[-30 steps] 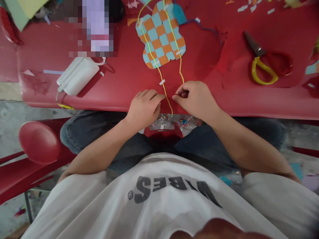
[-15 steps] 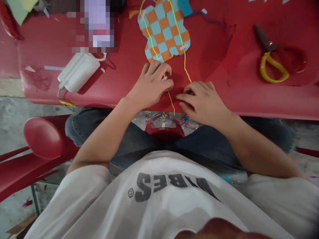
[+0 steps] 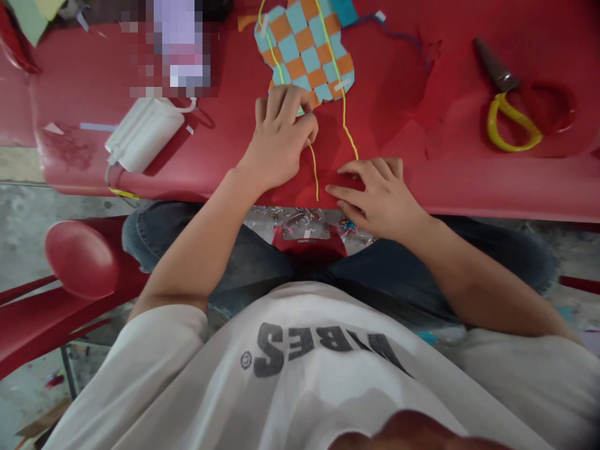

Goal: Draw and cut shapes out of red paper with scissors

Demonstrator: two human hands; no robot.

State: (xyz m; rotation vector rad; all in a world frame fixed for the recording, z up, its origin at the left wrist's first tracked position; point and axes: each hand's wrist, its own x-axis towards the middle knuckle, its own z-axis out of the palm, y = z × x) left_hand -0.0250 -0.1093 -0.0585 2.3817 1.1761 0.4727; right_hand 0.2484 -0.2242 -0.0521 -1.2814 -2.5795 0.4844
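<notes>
A woven orange and light-blue paper piece (image 3: 312, 56) with wavy edges lies flat at the top middle of the table. Two lengths of yellow yarn (image 3: 332, 53) run down it, fixed with small bits of clear tape (image 3: 342, 85). Over its lower left edge, my left hand (image 3: 284, 134) is curled, thumb and forefinger closed on the left yarn; a loose end hangs below the thumb. My right hand (image 3: 377, 194) rests near the table edge with fingers apart, beside the lower part of the right yarn, whose end is hidden beneath it.
Scissors (image 3: 510, 103) with one yellow and one red handle lie on the red table (image 3: 469, 187) at right. A white power bank (image 3: 145, 134) with a cable sits at left, below a blurred-out object. A blue cord and paper scraps lie further back. A red stool (image 3: 82, 259) stands at left.
My left hand has moved up toward the paper's lower edge, and the loose yarn end has moved up with it. My right hand has shifted slightly, its fingers spreading a little.
</notes>
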